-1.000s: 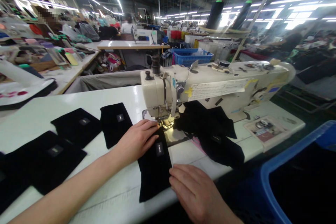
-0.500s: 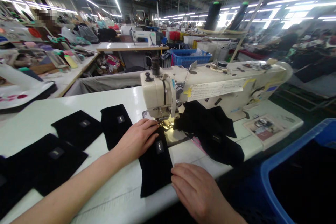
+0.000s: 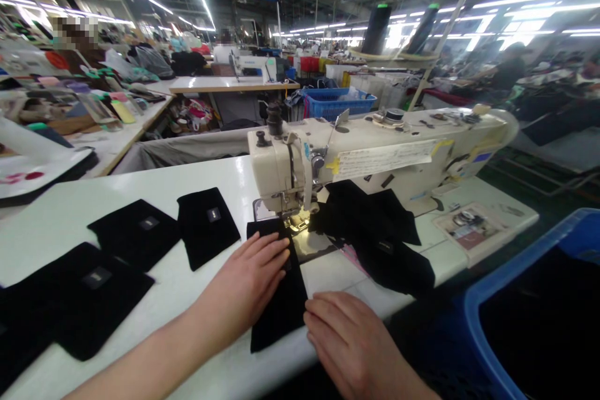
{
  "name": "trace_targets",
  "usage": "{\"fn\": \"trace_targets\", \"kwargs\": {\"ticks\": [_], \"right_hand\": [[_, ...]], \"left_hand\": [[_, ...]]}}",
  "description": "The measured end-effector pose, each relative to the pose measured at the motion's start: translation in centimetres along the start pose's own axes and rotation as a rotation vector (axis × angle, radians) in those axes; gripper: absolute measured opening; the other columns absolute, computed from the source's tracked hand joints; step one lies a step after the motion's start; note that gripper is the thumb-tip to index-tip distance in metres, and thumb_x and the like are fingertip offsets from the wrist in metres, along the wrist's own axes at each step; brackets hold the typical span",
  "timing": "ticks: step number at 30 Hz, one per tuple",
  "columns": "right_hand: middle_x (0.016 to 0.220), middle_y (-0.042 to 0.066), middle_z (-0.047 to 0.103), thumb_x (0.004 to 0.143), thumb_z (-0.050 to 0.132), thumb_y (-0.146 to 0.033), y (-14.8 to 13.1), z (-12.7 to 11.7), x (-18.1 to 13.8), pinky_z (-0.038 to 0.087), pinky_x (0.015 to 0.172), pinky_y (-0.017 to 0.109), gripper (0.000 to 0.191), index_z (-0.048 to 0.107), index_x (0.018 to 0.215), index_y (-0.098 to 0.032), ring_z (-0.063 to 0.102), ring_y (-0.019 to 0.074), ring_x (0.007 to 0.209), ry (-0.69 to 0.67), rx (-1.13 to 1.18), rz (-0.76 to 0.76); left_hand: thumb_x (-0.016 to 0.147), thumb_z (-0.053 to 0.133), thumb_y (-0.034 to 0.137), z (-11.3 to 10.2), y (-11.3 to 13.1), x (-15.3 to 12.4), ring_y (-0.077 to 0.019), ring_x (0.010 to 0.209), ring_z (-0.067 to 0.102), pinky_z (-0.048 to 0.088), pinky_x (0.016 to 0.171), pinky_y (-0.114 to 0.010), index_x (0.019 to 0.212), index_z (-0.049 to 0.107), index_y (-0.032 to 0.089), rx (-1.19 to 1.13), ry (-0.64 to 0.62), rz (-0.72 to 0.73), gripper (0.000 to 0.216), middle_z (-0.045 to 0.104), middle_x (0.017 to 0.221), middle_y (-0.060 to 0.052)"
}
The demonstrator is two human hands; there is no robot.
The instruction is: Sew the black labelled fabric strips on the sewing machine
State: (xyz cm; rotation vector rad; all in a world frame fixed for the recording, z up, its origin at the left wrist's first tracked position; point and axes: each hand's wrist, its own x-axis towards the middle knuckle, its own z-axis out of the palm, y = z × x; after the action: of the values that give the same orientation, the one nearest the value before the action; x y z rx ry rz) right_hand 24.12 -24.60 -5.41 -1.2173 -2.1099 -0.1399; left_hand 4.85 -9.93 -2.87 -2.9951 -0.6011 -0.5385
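Observation:
A black fabric piece (image 3: 280, 320) lies lengthwise on the white sewing table, its far end beside the lit presser foot (image 3: 297, 224) of a sewing machine (image 3: 365, 137). My left hand (image 3: 253, 275) rests flat on this piece with fingers stretched out, covering most of its label. At the right edge of the piece, near the table's front, my right hand (image 3: 354, 340) has its fingers together and closed on the fabric; the thumb is hidden. To the right of the foot a bunched black fabric pile (image 3: 375, 225) with a small label lies on the machine bed.
Several black labelled pieces (image 3: 134, 231) lie spread on the left of the table. A blue basket (image 3: 485, 350) with dark contents stands at the lower right. Another blue basket (image 3: 340, 103) is behind the machine. Thread cones (image 3: 376, 30) stand above it.
My left hand has slid toward me from the presser foot, uncovering the far end of the piece and covering its label. My right hand has stayed at the edge.

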Motion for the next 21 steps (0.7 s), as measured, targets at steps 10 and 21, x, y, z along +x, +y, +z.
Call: {"fn": "trace_targets", "kwargs": {"ticks": [10, 21], "right_hand": [[0.103, 0.011, 0.073, 0.102, 0.042, -0.011, -0.2, -0.3, 0.3, 0.054, 0.089, 0.036, 0.027, 0.068, 0.110, -0.008, 0.064, 0.0225, 0.098, -0.005, -0.007, 0.023], [0.110, 0.010, 0.071, 0.102, 0.043, -0.012, 0.5, 0.3, 1.0, 0.051, 0.096, 0.040, 0.024, 0.066, 0.111, -0.012, 0.061, 0.0252, 0.105, -0.094, 0.043, 0.108]], "left_hand": [[0.098, 0.039, 0.011, -1.4, 5.0, -3.7, -0.0271, 0.118, 0.067, 0.064, 0.090, -0.037, 0.122, 0.069, 0.015, 0.089, -0.030, 0.302, 0.038, 0.070, 0.129, -0.010], [0.104, 0.042, 0.020, -1.1, 3.6, -2.5, -0.0272, 0.120, 0.066, 0.062, 0.095, -0.039, 0.123, 0.068, 0.014, 0.016, 0.014, 0.258, 0.033, 0.071, 0.127, -0.011]]}}
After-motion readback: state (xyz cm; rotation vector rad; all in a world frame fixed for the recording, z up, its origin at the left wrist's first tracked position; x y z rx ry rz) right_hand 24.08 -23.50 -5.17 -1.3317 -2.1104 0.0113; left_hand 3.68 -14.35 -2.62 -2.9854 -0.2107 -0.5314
